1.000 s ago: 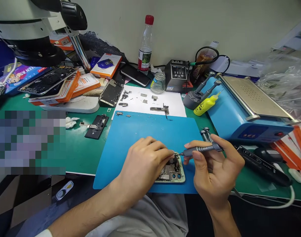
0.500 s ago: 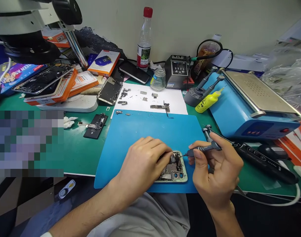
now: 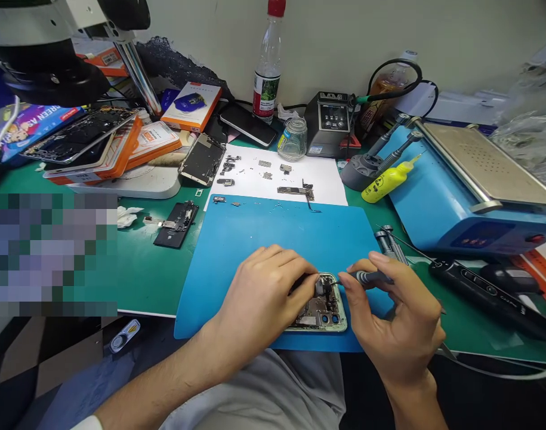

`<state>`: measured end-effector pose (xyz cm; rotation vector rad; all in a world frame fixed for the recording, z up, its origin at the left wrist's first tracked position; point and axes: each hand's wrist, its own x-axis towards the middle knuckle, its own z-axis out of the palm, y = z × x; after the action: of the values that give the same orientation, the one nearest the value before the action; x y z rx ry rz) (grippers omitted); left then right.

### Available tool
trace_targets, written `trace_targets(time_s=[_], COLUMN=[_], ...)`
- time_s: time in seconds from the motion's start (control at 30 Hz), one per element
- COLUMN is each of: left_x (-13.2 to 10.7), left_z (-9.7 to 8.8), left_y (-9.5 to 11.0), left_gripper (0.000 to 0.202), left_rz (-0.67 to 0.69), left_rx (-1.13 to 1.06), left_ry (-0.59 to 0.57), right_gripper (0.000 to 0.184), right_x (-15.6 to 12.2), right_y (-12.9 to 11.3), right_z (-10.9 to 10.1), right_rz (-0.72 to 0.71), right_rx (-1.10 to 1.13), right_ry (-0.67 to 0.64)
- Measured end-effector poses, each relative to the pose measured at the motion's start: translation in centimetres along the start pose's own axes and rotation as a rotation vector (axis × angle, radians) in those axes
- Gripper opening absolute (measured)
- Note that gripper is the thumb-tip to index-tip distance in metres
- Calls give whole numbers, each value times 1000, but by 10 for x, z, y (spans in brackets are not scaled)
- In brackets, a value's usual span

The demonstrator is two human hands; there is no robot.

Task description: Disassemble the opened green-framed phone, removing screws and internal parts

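Note:
An opened phone housing point(image 3: 315, 319) with a pale green rim lies on the blue mat point(image 3: 219, 275), its inner parts and two camera rings showing. My left hand point(image 3: 270, 289) rests over its left part, thumb and index finger closed at the upper inside; what they pinch is hidden. In my right hand point(image 3: 395, 316) is a small grey screwdriver point(image 3: 364, 278), held between thumb and fingers. The driver slants down to the left, with its thin tip at the upper right corner of the housing.
Small phone parts and a logic board point(image 3: 295, 191) lie on white paper point(image 3: 250, 179) behind the mat. A glass jar point(image 3: 293, 140), a screwdriver stand point(image 3: 360, 171), a yellow bottle point(image 3: 386, 181) and a blue heating plate point(image 3: 438, 197) stand around. A battery point(image 3: 176, 226) lies left.
My right thumb and fingers have come closer to the screwdriver's tip, and more of its handle is covered. My left hand stays at the phone housing. The whole view has shifted slightly.

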<state>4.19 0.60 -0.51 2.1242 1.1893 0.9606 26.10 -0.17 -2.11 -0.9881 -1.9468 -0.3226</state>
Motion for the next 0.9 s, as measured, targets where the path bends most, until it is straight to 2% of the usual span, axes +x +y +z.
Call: trace_targets(time_s=[0.07, 0.17, 0.27, 0.37, 0.53, 0.67, 0.9], left_x=[0, 0, 1, 1, 1, 1, -1], left_z=[0, 0, 0, -1, -2, -3, -1], left_y=[0, 0, 0, 0, 0, 0, 0], left_gripper=[17, 16, 16, 16, 17, 15, 16], left_rz=[-8, -12, -16, -14, -17, -20, -10], left_rx=[-4, -6, -6, 3, 5, 8, 40], left_ry=[0, -3, -13, -17, -16, -21, 6], right_gripper=[94, 91, 84, 78, 79, 65, 68], right_x=[4, 7, 6, 3, 3, 3, -1], right_y=[1, 0, -2, -2, 0, -2, -2], right_z=[0, -1, -1, 0, -1, -2, -1], right_rz=[-66, -76, -9, 50, 136, 194, 235], right_rx=[-23, -22, 19, 100, 156, 196, 221], right_ry=[2, 19, 24, -25, -70, -60, -33])
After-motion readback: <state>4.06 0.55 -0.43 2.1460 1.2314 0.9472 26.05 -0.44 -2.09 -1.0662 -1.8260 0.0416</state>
